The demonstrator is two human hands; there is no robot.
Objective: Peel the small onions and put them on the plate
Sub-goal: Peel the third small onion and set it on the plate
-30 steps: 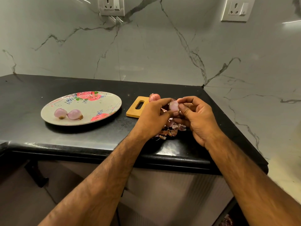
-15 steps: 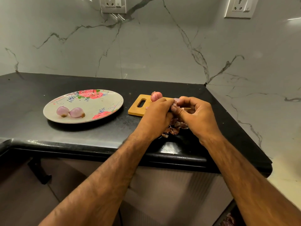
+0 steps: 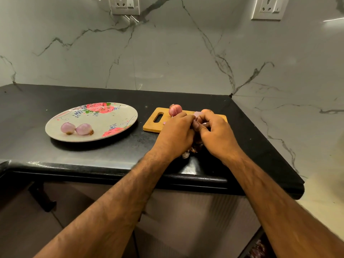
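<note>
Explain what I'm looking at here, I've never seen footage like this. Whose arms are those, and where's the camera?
There is no machine here. A person wears a wide-angle camera on the head, so the picture looks forward and down along their own arms. The left hand and right hand meet by a wooden cutting board on a black counter. Both are curled round a small onion, of which only a pale bit shows. An unpeeled onion sits on the board, and loose skins lie under the hands. To the left, a flowered plate holds two peeled onions.
</note>
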